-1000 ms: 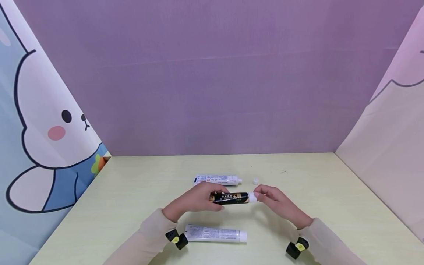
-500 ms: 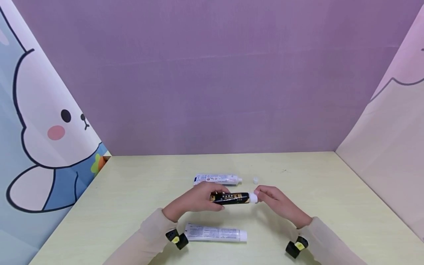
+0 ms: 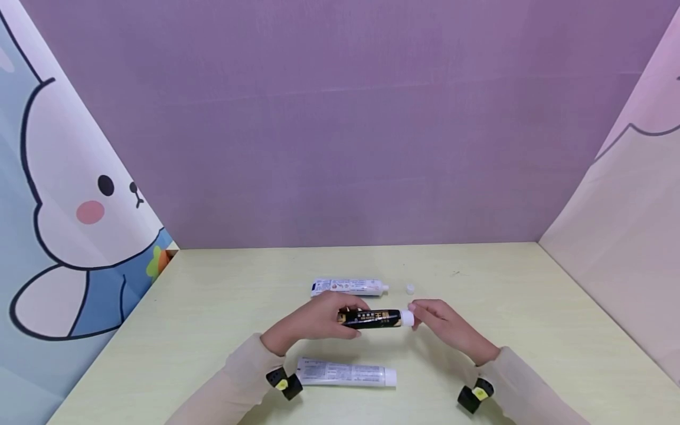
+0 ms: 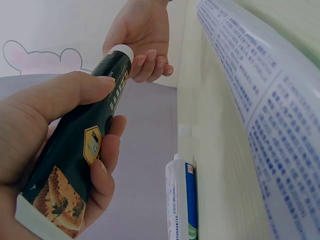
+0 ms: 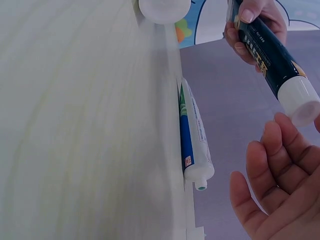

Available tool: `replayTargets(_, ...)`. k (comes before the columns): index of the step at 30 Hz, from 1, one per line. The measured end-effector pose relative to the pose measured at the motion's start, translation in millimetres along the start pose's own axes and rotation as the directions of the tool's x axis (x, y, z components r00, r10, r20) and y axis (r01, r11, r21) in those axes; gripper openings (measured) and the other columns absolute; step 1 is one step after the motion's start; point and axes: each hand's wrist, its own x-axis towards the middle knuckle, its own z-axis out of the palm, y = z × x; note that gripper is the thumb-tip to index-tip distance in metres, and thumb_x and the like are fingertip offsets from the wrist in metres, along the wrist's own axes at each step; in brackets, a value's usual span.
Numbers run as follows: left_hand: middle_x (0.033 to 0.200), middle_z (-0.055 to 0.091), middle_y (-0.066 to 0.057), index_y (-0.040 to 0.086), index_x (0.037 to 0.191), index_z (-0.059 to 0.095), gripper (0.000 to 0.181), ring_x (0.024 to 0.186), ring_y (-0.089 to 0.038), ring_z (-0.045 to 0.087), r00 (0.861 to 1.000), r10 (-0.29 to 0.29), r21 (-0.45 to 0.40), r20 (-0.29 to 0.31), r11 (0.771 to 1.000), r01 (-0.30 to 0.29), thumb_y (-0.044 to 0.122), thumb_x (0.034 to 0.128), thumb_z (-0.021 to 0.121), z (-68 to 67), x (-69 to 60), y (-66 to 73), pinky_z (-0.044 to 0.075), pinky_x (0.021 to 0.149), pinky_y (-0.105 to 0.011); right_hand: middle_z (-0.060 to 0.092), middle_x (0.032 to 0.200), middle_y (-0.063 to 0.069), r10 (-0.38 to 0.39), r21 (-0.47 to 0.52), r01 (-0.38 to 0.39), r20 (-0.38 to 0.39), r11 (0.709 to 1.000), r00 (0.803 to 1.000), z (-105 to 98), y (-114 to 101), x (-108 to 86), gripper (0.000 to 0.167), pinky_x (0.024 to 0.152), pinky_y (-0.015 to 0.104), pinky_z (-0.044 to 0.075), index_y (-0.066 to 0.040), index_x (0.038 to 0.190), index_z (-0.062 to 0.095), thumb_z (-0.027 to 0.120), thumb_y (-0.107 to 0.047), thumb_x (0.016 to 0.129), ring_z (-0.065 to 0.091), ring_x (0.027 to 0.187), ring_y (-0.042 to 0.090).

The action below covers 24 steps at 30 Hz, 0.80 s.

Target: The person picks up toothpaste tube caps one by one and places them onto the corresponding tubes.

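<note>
Above the pale table (image 3: 223, 295), between two white tubes lying on it, the dark tube (image 3: 372, 319) is held roughly level, white cap (image 3: 407, 318) toward the right.

Grip, left: left hand (image 3: 325, 317) clasps the tube body, thumb on one side, fingers bent round the other. Grip, right: right hand (image 3: 445, 324) has its fingertips at the cap's end, remaining fingers loosely bent. Contact seems light; cannot tell whether finger and thumb truly pinch the cap or merely lie against it. Cap sits on the tube end; how tightly, not visible.

Risks, as judged:
1. Slip at the cap. Likely cause: few fingertips on a smooth rim.
2. Dark tube twisting within the left hand under any turning force. Cause: soft, flattening body, held away from the cap.
3. Contents forced out if the cap comes away. Cause: left fingers squeezing the body too hard.
4. Loose cap (image 3: 410, 289), near the right fingers on the far side, could be knocked and roll. Uncapped tube (image 3: 347, 287) beside it could leak if leaned on.
5. Left wrist camera (image 3: 284, 382) overlaps the tail of the capped white tube (image 3: 345, 374) from above; touching or not, unclear. Dropping that wrist could shove the tube.
</note>
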Motion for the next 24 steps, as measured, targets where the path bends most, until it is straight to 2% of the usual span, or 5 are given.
replayTargets(10, 0.094, 0.064, 0.009, 0.018, 0.113, 0.066, 0.037, 0.074, -0.004, 0.051, 1.0, 0.003, -0.008, 0.004, 1.0, -0.003, 0.019, 0.0771, 0.076, -0.6, 0.0, 1.1, 0.043, 0.066, -0.021, 0.062, 0.081, 0.002, -0.017, 0.011, 0.017, -0.025, 1.0, 1.0, -2.4, 1.4, 0.8, 0.032, 0.079, 0.031, 0.047, -0.008, 0.084, 0.061, 0.037, -0.018, 0.103, 0.06, 0.084, 0.011)
replayTargets(14, 0.093, 0.064, 0.01, 0.018, 0.113, 0.066, 0.037, 0.074, -0.004, 0.05, 1.0, 0.0, -0.009, 0.008, 1.0, 0.0, 0.019, 0.0774, 0.076, -0.6, 0.3, 0.3, 0.043, 0.067, -0.021, 0.059, 0.083, 0.005, -0.048, 0.037, 0.051, -0.066, 0.998, 0.997, -3.0, 2.6, 0.5, 0.028, 0.08, 0.03, 0.049, -0.003, 0.089, 0.06, 0.039, -0.015, 0.102, 0.057, 0.084, 0.011)
replayTargets(17, 0.093, 0.064, 0.01, 0.018, 0.113, 0.066, 0.037, 0.073, -0.004, 0.05, 1.0, -0.007, -0.014, 0.012, 1.0, 0.007, 0.019, 0.0775, 0.076, -0.5, 0.3, -0.6, 0.043, 0.067, -0.021, 0.06, 0.089, 0.012, -0.082, 0.056, 0.088, -0.09, 0.995, 0.993, -2.8, 3.3, -0.2, 0.019, 0.079, 0.029, 0.048, 0.0, 0.094, 0.06, 0.045, -0.011, 0.099, 0.056, 0.085, 0.011)
replayTargets(20, 0.093, 0.064, 0.01, 0.018, 0.113, 0.065, 0.037, 0.073, -0.004, 0.05, 1.0, -0.02, -0.022, 0.013, 1.0, 0.02, 0.019, 0.0775, 0.076, -0.4, 0.3, -1.6, 0.043, 0.066, -0.021, 0.062, 0.096, 0.01, -0.129, 0.038, 0.134, -0.1, 0.99, 0.987, -2.4, 2.7, -0.5, 0.01, 0.08, 0.028, 0.048, -0.003, 0.1, 0.061, 0.055, -0.009, 0.094, 0.057, 0.089, 0.01)
replayTargets(24, 0.093, 0.064, 0.009, 0.018, 0.113, 0.065, 0.037, 0.072, -0.004, 0.05, 0.999, -0.035, -0.031, 0.014, 0.999, 0.036, 0.019, 0.0775, 0.076, -0.3, 0.5, -3.6, 0.044, 0.066, -0.021, 0.061, 0.099, 0.001, -0.197, -0.011, 0.197, -0.099, 0.98, 0.975, -1.7, 2.4, 0.0, 0.019, 0.082, 0.031, 0.048, -0.008, 0.103, 0.06, 0.067, -0.006, 0.085, 0.057, 0.092, 0.01)
